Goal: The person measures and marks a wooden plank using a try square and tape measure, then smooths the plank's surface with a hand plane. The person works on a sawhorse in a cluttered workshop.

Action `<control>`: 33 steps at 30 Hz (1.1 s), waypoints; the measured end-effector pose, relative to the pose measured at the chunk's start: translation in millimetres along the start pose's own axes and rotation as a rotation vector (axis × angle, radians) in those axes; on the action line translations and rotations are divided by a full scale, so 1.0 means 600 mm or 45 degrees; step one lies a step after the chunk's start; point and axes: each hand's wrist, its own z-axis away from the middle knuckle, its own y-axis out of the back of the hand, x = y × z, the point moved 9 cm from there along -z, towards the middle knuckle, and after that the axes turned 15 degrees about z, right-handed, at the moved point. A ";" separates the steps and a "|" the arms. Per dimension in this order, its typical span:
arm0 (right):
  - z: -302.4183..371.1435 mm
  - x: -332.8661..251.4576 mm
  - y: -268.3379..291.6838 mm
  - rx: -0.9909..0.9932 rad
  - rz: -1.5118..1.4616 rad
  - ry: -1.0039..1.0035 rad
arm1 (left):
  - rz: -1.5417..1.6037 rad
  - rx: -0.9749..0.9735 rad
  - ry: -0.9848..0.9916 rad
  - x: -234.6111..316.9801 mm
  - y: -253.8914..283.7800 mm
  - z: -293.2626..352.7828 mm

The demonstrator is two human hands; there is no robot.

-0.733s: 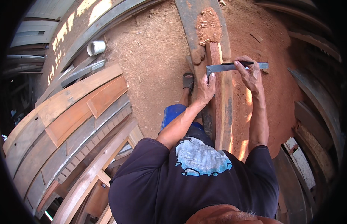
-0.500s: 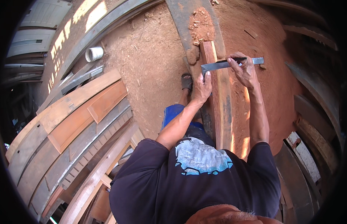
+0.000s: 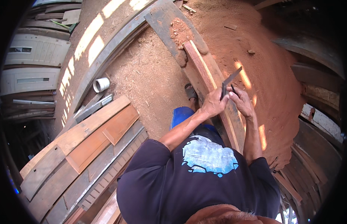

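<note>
My left hand [image 3: 213, 103] is closed on the stock of a try square [image 3: 232, 76], whose metal blade slants up to the right. Close beside it, my right hand [image 3: 242, 102] pinches a thin dark pencil-like marker [image 3: 232, 89]. Both hands are over a long reddish wooden beam [image 3: 201, 68] with a paler edge. The beam lies lengthwise along a worn plank [image 3: 157, 19]. Whether the square touches the beam, I cannot tell.
Wood shavings [image 3: 181, 31] are heaped at the plank's far end. To the left lie stacked boards and panels [image 3: 95, 138], with a white bucket [image 3: 101, 85] beyond them. More timber [image 3: 315, 149] stands at the right. Reddish sawdust covers the ground [image 3: 270, 89].
Both hands have moved nearer to me along the beam and come together. The square's blade has swung from lying across the beam to pointing up and right. The whole view has turned.
</note>
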 end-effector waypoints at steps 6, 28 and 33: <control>0.202 0.146 0.085 0.420 -0.180 -0.288 | -0.025 -0.774 -0.168 0.026 -0.222 0.105; 0.957 0.538 -0.148 2.154 -0.873 -0.786 | -1.030 -2.005 -0.852 -0.257 -0.556 0.416; 0.863 0.540 -0.301 2.052 -0.996 -0.899 | -1.012 -2.241 -0.620 -0.256 -0.591 0.438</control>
